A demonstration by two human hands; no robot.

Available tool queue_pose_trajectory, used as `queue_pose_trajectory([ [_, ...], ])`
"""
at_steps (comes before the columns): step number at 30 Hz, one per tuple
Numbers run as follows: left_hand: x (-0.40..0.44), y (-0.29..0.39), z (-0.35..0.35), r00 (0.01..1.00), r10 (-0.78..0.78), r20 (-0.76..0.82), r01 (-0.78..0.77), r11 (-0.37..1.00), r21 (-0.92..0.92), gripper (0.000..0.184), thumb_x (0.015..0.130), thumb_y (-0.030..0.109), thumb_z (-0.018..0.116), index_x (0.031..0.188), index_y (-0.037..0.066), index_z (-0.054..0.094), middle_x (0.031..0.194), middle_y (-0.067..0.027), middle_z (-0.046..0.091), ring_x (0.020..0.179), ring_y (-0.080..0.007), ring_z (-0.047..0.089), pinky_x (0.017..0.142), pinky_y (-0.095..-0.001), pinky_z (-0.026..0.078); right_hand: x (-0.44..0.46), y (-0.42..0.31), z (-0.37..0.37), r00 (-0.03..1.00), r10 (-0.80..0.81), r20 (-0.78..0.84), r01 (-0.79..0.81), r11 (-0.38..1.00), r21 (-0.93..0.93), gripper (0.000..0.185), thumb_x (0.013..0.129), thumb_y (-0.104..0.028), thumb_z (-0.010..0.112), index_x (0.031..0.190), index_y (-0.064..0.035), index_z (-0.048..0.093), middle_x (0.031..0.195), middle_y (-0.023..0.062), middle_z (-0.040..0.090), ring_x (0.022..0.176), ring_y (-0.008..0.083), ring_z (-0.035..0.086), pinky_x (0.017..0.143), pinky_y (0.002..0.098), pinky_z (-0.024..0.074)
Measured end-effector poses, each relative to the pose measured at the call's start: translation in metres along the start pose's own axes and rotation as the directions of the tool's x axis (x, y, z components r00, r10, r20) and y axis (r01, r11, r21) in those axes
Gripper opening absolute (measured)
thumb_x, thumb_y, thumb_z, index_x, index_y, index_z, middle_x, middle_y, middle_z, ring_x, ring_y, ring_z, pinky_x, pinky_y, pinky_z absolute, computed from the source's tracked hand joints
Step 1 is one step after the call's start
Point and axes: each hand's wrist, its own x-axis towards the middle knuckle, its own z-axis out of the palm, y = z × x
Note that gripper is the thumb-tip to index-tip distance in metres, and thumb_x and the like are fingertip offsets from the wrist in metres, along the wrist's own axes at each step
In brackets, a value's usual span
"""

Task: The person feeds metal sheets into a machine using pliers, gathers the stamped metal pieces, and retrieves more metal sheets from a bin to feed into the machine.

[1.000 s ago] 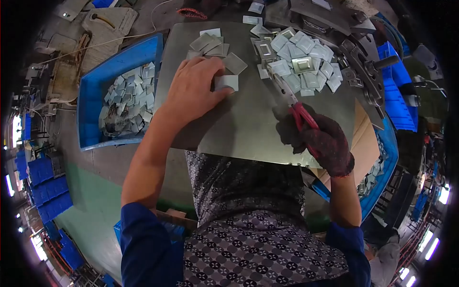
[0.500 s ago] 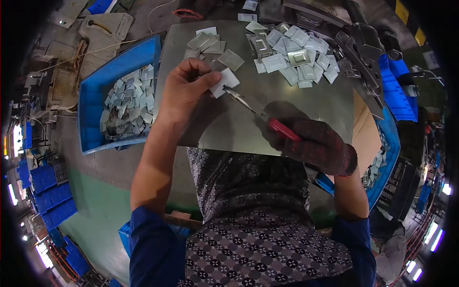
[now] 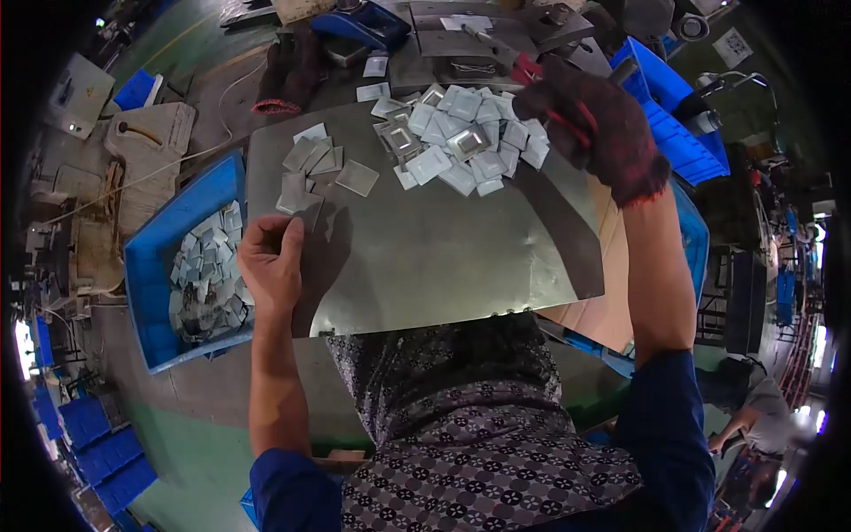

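My left hand (image 3: pixel 271 262) is bare, thumb and fingers pinched together at the edge of a thin square metal plate (image 3: pixel 308 211). Just beyond it lie several flat grey plates (image 3: pixel 357 177) on the metal tabletop (image 3: pixel 425 257). My right hand (image 3: pixel 598 124), in a dark knitted glove, grips red-handled pliers (image 3: pixel 526 68) and reaches forward past the table. The jaws of the pliers end beside a pale plate (image 3: pixel 461 22); whether they grip it I cannot tell. Left of the right hand is a pile of pressed square metal pieces (image 3: pixel 430 162) with raised rims.
A blue bin (image 3: pixel 146 306) of small metal plates stands at the left. Another blue bin (image 3: pixel 691 244) and some cardboard (image 3: pixel 612 275) are at the right. Machine parts (image 3: pixel 558 22) line the far side. A dark glove (image 3: pixel 288 75) lies beyond the table; another person (image 3: pixel 767 417) is at right.
My right hand has carried the pliers forward, away from my left hand, and the white plate has left my left fingers. My left hand has moved back to the flat plates. The view has shifted.
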Motion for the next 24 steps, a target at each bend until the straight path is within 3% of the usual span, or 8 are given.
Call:
queue_pose_trajectory([
  [1, -0.001, 0.002, 0.001, 1.0, -0.002, 0.005, 0.002, 1.0, 0.027, 0.011, 0.086, 0.006, 0.069, 0.092, 0.001, 0.061, 0.082, -0.0004, 0.063, 0.074, -0.0045, 0.055, 0.068, -0.0192, 0.044, 0.016, 0.004, -0.008, 0.965, -0.262, -0.024, 0.24, 0.915, -0.324, 0.025, 0.094, -0.023, 0.056, 0.104, -0.0045, 0.067, 0.08, 0.0023, 0.067, 0.058, 0.0046, 0.053, 0.048, 0.0187, 0.0397],
  [2, -0.001, 0.003, 0.001, 1.0, -0.004, 0.009, 0.003, 0.998, 0.055, 0.011, 0.086, 0.005, 0.069, 0.093, 0.0, 0.061, 0.082, -0.0005, 0.063, 0.075, -0.0046, 0.055, 0.068, -0.0191, 0.044, 0.023, 0.007, -0.014, 0.866, -0.498, 0.04, 0.415, 0.674, -0.611, 0.024, 0.093, -0.023, 0.057, 0.103, -0.0047, 0.067, 0.08, 0.0023, 0.067, 0.06, 0.0043, 0.055, 0.048, 0.0183, 0.04],
  [3, -0.003, 0.004, 0.0, 1.0, -0.009, 0.017, 0.008, 0.999, 0.053, 0.011, 0.086, 0.005, 0.069, 0.093, 0.0, 0.061, 0.082, -0.0005, 0.063, 0.075, -0.0046, 0.055, 0.068, -0.0191, 0.044, 0.02, 0.006, -0.015, 0.869, -0.493, 0.033, 0.407, 0.677, -0.614, 0.024, 0.093, -0.023, 0.057, 0.103, -0.0047, 0.067, 0.08, 0.0023, 0.067, 0.06, 0.0043, 0.055, 0.048, 0.0183, 0.04],
  [6, -0.005, 0.006, 0.0, 0.999, -0.045, 0.009, 0.044, 0.998, 0.054, 0.011, 0.086, 0.004, 0.069, 0.093, 0.0, 0.061, 0.083, -0.0008, 0.062, 0.075, -0.0049, 0.055, 0.069, -0.0195, 0.044, 0.014, -0.012, -0.013, 0.977, 0.058, -0.203, -0.107, 0.965, -0.239, 0.023, 0.092, -0.023, 0.058, 0.102, -0.0044, 0.066, 0.081, 0.0037, 0.067, 0.063, 0.0049, 0.059, 0.045, 0.0179, 0.0387],
  [9, -0.002, 0.007, 0.004, 0.999, -0.045, -0.003, 0.045, 0.996, 0.08, 0.012, 0.085, 0.004, 0.069, 0.093, 0.0, 0.061, 0.083, -0.0009, 0.062, 0.075, -0.0053, 0.055, 0.069, -0.0199, 0.044, -0.031, -0.022, -0.016, 0.982, 0.166, -0.087, -0.177, 0.974, -0.14, 0.024, 0.092, -0.025, 0.057, 0.102, -0.0044, 0.065, 0.081, 0.004, 0.068, 0.06, 0.0057, 0.059, 0.043, 0.0176, 0.0375],
  [17, -0.002, 0.004, -0.001, 0.998, -0.029, 0.055, 0.022, 0.992, 0.124, 0.013, 0.085, 0.005, 0.069, 0.094, -0.001, 0.061, 0.082, -0.0012, 0.062, 0.076, -0.006, 0.055, 0.07, -0.0203, 0.044, 0.014, -0.005, -0.002, 0.954, 0.109, -0.279, -0.145, 0.983, -0.114, 0.027, 0.093, -0.03, 0.057, 0.101, -0.0054, 0.067, 0.081, 0.005, 0.068, 0.056, 0.0065, 0.054, 0.046, 0.0191, 0.0388],
  [23, -0.002, 0.009, 0.003, 0.999, -0.042, 0.034, 0.039, 0.996, 0.086, 0.013, 0.086, 0.006, 0.069, 0.093, -0.001, 0.061, 0.082, -0.0016, 0.063, 0.076, -0.0057, 0.055, 0.07, -0.0201, 0.044, 0.02, -0.025, 0.015, 0.989, -0.058, -0.136, -0.03, 0.822, -0.569, 0.026, 0.097, -0.025, 0.049, 0.094, -0.0048, 0.066, 0.081, 0.0007, 0.066, 0.063, 0.0034, 0.053, 0.052, 0.0196, 0.0385],
  [24, -0.002, 0.01, 0.003, 0.998, -0.041, 0.038, 0.038, 0.996, 0.085, 0.013, 0.086, 0.006, 0.069, 0.093, -0.001, 0.061, 0.082, -0.0016, 0.063, 0.076, -0.0057, 0.055, 0.07, -0.0201, 0.044, 0.013, -0.036, 0.035, 0.953, 0.025, -0.3, -0.169, 0.869, -0.465, 0.027, 0.096, -0.026, 0.05, 0.093, -0.0051, 0.066, 0.08, 0.0005, 0.066, 0.061, 0.0031, 0.052, 0.051, 0.0197, 0.0379],
])
